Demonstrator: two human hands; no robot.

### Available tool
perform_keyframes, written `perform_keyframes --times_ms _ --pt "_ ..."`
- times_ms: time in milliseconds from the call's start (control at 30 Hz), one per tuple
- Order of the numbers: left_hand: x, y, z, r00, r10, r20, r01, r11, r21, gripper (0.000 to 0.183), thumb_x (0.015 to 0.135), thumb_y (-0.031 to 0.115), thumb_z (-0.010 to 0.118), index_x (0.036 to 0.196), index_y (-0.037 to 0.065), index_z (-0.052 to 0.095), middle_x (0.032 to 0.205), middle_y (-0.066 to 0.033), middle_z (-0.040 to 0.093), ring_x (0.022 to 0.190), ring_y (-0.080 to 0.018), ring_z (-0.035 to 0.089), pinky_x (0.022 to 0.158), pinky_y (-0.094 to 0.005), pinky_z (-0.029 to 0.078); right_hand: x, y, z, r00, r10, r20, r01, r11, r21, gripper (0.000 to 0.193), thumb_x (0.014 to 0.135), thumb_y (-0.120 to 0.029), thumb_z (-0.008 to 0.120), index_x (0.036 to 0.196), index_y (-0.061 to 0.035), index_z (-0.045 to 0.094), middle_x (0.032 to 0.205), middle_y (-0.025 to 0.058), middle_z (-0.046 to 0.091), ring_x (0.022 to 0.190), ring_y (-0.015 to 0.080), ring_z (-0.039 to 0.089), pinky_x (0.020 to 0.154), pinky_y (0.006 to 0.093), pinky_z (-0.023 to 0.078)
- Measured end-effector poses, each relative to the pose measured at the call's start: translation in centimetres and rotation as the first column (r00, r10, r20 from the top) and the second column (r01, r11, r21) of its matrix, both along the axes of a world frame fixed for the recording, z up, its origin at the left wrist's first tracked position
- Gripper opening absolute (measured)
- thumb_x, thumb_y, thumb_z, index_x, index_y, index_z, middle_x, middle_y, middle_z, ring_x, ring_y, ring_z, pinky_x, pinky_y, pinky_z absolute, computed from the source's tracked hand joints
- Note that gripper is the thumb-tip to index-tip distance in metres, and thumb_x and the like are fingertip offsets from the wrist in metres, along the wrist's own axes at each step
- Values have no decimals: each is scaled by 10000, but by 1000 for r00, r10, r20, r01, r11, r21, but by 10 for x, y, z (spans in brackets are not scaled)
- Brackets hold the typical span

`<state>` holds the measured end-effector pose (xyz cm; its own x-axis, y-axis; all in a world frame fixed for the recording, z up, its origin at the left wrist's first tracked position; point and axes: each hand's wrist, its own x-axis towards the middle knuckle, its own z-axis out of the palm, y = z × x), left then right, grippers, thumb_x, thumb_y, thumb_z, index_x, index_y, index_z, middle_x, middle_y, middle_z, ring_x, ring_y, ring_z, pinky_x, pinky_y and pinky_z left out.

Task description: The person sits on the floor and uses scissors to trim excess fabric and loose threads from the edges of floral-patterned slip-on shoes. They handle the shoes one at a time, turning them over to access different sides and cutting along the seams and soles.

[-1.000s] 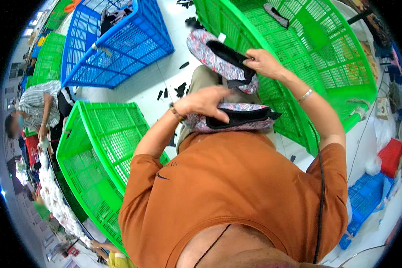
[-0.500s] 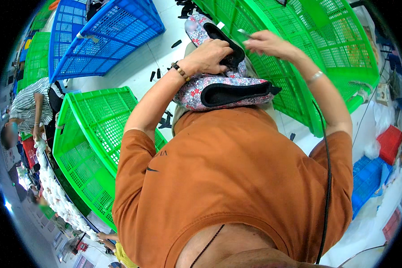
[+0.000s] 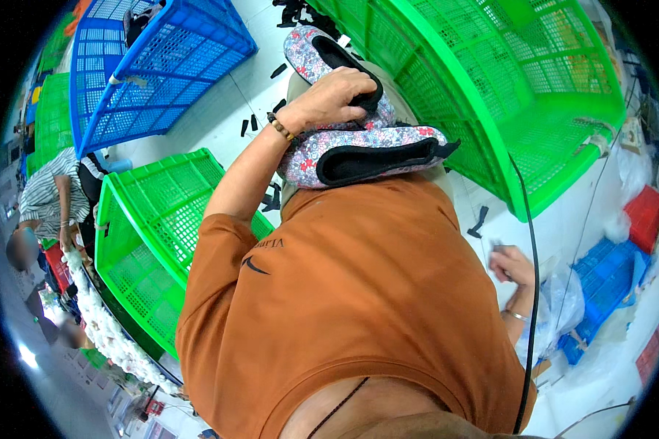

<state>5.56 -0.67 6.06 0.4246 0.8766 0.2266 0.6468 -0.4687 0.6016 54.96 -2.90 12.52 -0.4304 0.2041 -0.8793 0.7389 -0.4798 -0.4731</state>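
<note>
We are wearing an orange shirt (image 3: 344, 293), and a black cord (image 3: 536, 293) is running along its right side. Just beyond the hem, the near shoe (image 3: 377, 159) is lying sideways across our lap, toe to the left, its dark opening facing up. Our right hand (image 3: 512, 265) is hanging out to the right, well apart from both shoes; its fingers are bending inward and a grey blur is showing at their tips, so we cannot tell whether they are pinching anything. Our left hand (image 3: 337, 95) is gripping the far shoe (image 3: 333, 55) by the opening's rim, between fingers and thumb. That shoe is lying under and beyond the hand, toe pointing away to the left. A right green crate (image 3: 388, 44) and a left green crate (image 3: 179, 186) are flanking us. Black scraps (image 3: 293, 13) are littering the floor (image 3: 205, 117). Farther left, a blue crate (image 3: 176, 66) is standing, and a co-worker (image 3: 55, 186) is leaning near white fluff (image 3: 106, 311).
</note>
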Motion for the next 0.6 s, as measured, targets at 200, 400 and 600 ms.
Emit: perform_keyframes --times_ms 200,400,600 --pt "-4 3 17 993 54 -108 -46 996 77 289 675 116 620 927 -14 565 901 -152 568 872 -330 539 808 -401 436 -141 7 1 856 -50 -514 194 953 231 301 943 -216 485 694 -47 478 595 -10 465 474 48 391 427 210 288" --pt "-5 -14 9 965 256 -58 -244 956 166 280 622 53 658 900 33 639 955 -129 553 926 -312 526 808 -394 442 -256 60 -9 760 -207 -616 560 690 459 312 931 -256 507 678 -74 525 563 -46 433 498 38 366 453 218 272" --pt "0 -34 -5 870 482 101 -487 873 32 303 738 104 588 1038 69 567 830 -167 616 797 -347 605 694 -426 482 -351 100 -47 853 371 -368 294 243 925 245 912 -224 550 943 11 611 820 86 640 742 150 586 669 286 459"
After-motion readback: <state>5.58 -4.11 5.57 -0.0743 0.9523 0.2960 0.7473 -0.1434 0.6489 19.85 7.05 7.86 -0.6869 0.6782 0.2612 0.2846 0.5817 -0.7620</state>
